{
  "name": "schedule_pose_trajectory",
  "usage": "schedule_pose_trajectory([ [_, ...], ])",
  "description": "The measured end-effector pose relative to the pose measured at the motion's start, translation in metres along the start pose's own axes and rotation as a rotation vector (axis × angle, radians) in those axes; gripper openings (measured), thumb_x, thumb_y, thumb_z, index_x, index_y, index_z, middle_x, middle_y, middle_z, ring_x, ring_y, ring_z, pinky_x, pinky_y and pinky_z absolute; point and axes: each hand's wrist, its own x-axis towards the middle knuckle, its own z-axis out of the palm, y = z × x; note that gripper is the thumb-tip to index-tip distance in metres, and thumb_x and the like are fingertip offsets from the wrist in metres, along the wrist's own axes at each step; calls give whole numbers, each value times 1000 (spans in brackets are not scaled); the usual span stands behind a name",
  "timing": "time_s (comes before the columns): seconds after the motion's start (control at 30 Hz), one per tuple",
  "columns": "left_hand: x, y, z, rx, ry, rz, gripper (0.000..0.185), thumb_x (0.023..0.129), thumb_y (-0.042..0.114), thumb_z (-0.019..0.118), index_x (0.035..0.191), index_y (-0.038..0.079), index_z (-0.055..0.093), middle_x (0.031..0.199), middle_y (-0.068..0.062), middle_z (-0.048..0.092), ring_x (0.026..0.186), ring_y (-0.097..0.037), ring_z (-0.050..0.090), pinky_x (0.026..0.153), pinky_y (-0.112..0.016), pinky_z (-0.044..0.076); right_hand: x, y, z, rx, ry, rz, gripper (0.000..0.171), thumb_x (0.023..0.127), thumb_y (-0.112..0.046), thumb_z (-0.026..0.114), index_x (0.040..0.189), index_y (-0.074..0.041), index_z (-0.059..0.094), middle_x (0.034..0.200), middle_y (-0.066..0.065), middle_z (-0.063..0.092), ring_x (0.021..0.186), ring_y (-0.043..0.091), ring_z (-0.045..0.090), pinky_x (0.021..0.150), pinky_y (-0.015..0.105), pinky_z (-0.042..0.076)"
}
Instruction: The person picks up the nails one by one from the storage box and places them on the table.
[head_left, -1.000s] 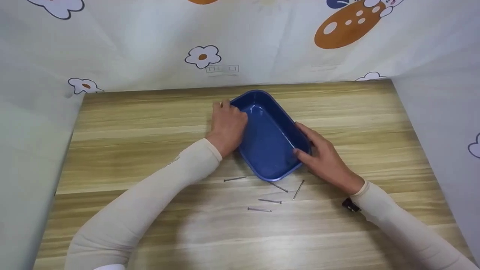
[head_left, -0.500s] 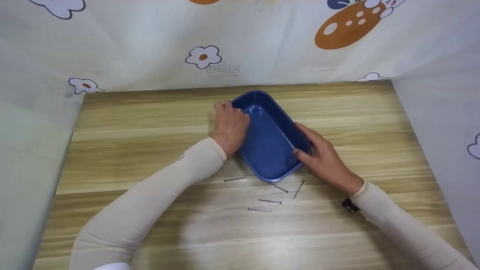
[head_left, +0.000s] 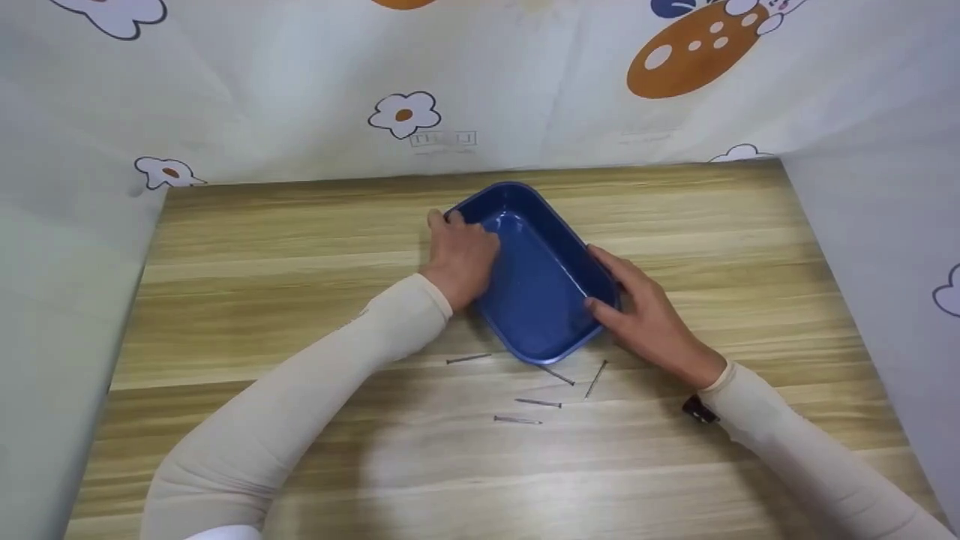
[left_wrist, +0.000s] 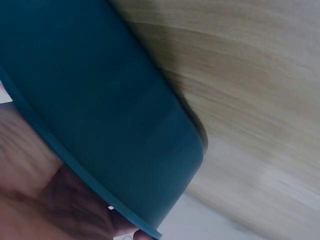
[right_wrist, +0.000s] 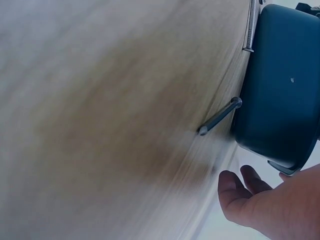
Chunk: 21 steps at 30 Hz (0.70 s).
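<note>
A deep blue rectangular tray with rounded corners stands at an angle on the wooden table, nothing seen inside it. My left hand grips its left rim, knuckles over the inside; the left wrist view shows the hand against the rim of the tray. At the right corner, my right hand holds the tray with the thumb over the rim and fingers along the outer wall. Several steel nails lie just in front, one nail close by the tray's front corner.
Loose nails lie scattered on the wood grain tabletop, among them a nail nearest me and a nail by my right hand. A pale patterned sheet rises behind the table's back edge, with pale walls at both sides.
My left hand has shifted slightly right and then a little down along the tray's rim. The tray, the right hand and the nails look practically unmoved.
</note>
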Motion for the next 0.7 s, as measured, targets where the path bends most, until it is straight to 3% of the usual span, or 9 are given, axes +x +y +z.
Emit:
schedule_pose_trajectory([
  [0.07,0,0,0,-8,0,6,22,104,11,69,120,14,83,115,-13,80,109,-39,66,96,-59,44,0,0,0,1,-2,-1,76,100,-4,77,169,-14,46,163,15,54,140,32,59,116,49,50],
  [0.2,0,-1,0,-13,-6,25,23,104,10,68,122,14,82,117,-14,80,109,-38,66,96,-60,44,1,0,0,9,0,-5,76,100,-2,77,168,-15,47,162,15,55,139,32,60,115,48,51],
  [0.7,4,1,2,23,-35,49,27,104,12,70,127,16,82,122,-13,79,112,-38,65,97,-61,43,1,0,0,-18,12,-24,76,98,-1,78,168,-13,48,155,15,61,134,29,62,110,22,48],
])
